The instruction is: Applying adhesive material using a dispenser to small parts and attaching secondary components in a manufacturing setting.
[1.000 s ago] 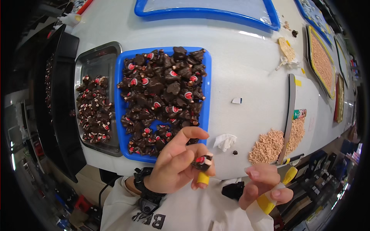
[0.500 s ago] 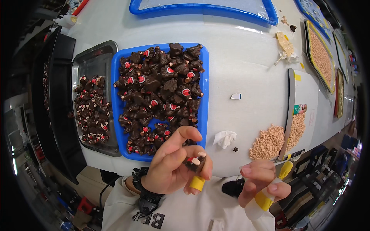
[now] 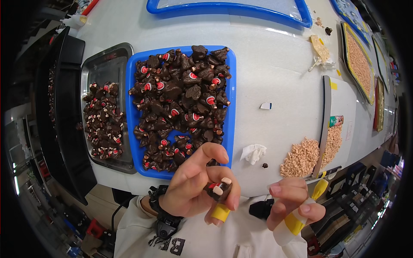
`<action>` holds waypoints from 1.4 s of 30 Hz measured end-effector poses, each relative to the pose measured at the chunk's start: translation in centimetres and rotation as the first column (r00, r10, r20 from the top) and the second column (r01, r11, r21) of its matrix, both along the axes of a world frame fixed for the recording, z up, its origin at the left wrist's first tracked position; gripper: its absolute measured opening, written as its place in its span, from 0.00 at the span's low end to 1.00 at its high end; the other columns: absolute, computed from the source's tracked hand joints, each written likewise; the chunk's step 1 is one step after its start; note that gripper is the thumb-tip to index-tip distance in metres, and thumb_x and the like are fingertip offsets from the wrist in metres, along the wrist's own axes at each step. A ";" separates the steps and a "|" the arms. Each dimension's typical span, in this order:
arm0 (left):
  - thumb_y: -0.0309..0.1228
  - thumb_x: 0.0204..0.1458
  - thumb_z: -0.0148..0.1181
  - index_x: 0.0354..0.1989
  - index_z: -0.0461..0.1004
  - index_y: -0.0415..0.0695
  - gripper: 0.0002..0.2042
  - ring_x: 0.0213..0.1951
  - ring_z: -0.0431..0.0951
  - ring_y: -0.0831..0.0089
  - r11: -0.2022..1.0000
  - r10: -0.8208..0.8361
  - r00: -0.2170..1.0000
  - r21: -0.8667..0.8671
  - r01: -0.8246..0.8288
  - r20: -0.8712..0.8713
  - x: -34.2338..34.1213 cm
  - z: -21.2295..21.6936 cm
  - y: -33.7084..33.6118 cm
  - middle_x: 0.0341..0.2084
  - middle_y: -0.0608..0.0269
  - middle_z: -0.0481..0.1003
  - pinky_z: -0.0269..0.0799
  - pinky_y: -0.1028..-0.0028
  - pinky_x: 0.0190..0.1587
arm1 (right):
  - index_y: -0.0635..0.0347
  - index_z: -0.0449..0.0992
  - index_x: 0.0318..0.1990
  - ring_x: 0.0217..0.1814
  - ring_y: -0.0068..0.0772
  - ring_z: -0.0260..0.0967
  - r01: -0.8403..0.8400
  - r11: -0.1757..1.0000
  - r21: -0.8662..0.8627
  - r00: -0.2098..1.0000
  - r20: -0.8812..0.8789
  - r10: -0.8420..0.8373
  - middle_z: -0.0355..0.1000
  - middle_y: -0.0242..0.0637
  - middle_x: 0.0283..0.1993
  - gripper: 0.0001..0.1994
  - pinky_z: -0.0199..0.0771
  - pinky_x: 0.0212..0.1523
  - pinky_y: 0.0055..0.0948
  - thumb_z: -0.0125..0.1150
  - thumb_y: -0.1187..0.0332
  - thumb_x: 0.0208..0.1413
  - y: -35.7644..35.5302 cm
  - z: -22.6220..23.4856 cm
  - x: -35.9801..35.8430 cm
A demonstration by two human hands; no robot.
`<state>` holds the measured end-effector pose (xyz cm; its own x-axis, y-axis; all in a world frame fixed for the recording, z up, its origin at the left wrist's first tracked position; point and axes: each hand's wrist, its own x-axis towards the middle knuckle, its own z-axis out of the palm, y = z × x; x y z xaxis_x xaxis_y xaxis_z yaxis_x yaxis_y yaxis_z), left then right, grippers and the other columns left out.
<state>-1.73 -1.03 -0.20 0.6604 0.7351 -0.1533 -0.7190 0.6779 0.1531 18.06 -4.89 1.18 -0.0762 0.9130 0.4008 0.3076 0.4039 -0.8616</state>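
The right hand has its fingers wrapped around a yellow-tipped bottle. The left hand pinches a small brown figure between thumb and bent fingers, before a blue tray of dark lumps. Pale bits lie heaped on the surface rightward; another blue tray sits farther away.
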 end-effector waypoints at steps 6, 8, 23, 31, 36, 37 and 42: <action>0.41 0.58 0.43 0.57 0.44 0.46 0.23 0.23 0.73 0.67 1.000 0.019 1.000 -0.006 -0.019 -0.014 -0.1 0.2 -0.1 0.33 0.39 0.69 0.70 0.79 0.22 | 0.53 0.50 0.48 0.27 0.36 0.65 0.042 0.998 0.046 0.999 0.030 -0.044 0.70 0.45 0.36 0.18 0.66 0.32 0.29 0.51 0.75 0.54 0.2 -0.2 -0.5; 0.41 0.58 0.44 0.59 0.42 0.45 0.27 0.25 0.73 0.67 1.000 0.014 0.998 -0.009 -0.015 -0.061 -0.2 0.3 -0.1 0.34 0.39 0.69 0.70 0.79 0.24 | 0.53 0.50 0.48 0.27 0.36 0.65 0.045 0.998 0.051 0.998 0.039 -0.047 0.70 0.45 0.36 0.20 0.66 0.32 0.30 0.53 0.73 0.53 0.3 -0.3 -0.4; 0.47 0.53 0.52 0.57 0.45 0.44 0.31 0.25 0.74 0.66 0.985 -0.172 0.975 -0.037 0.169 -0.142 0.8 0.9 0.3 0.34 0.43 0.70 0.69 0.78 0.23 | 0.66 0.63 0.38 0.23 0.34 0.62 -0.274 0.961 0.043 0.381 -0.912 0.150 0.72 0.52 0.22 0.29 0.63 0.21 0.24 0.36 0.41 0.57 3.1 -0.6 -1.8; 0.43 0.55 0.50 0.57 0.45 0.42 0.28 0.26 0.74 0.67 0.995 -0.089 0.993 -0.044 0.085 -0.082 1.0 -0.2 -0.2 0.34 0.43 0.69 0.68 0.78 0.23 | 0.72 0.65 0.38 0.31 0.39 0.65 -0.336 0.941 0.035 0.219 -0.969 0.114 0.71 0.55 0.24 0.33 0.70 0.28 0.30 0.37 0.41 0.56 3.1 -1.7 -3.5; 0.41 0.56 0.49 0.57 0.45 0.40 0.27 0.27 0.74 0.68 1.000 0.001 1.000 -0.021 -0.001 -0.009 1.3 -0.5 -0.5 0.34 0.43 0.69 0.68 0.79 0.23 | 0.59 0.60 0.40 0.27 0.40 0.70 -0.493 0.870 -0.001 0.385 -0.897 0.216 0.68 0.59 0.25 0.27 0.78 0.28 0.34 0.31 0.41 0.57 3.2 -1.9 -2.0; 0.40 0.56 0.49 0.57 0.45 0.40 0.27 0.27 0.74 0.68 1.000 -0.004 0.999 -0.021 0.003 -0.047 1.4 -0.3 -0.4 0.34 0.43 0.69 0.68 0.79 0.23 | 0.59 0.60 0.40 0.27 0.40 0.70 -0.492 0.870 -0.002 0.383 -0.898 0.215 0.68 0.59 0.25 0.27 0.78 0.28 0.34 0.31 0.41 0.57 3.2 -1.9 -2.0; 0.40 0.56 0.49 0.56 0.46 0.39 0.27 0.31 0.75 0.67 1.000 0.016 0.999 -0.027 -0.015 0.031 1.3 -0.9 -0.6 0.34 0.44 0.70 0.69 0.79 0.23 | 0.60 0.59 0.39 0.29 0.40 0.69 -0.513 0.858 -0.036 0.412 -0.887 0.209 0.68 0.56 0.23 0.27 0.77 0.27 0.33 0.30 0.42 0.57 3.5 -1.7 -2.0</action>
<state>-0.45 -1.64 -1.11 0.6537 0.7412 -0.1528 -0.7335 0.6702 0.1128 16.03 -1.36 -0.54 -0.1982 0.9553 0.2195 -0.7291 0.0060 -0.6844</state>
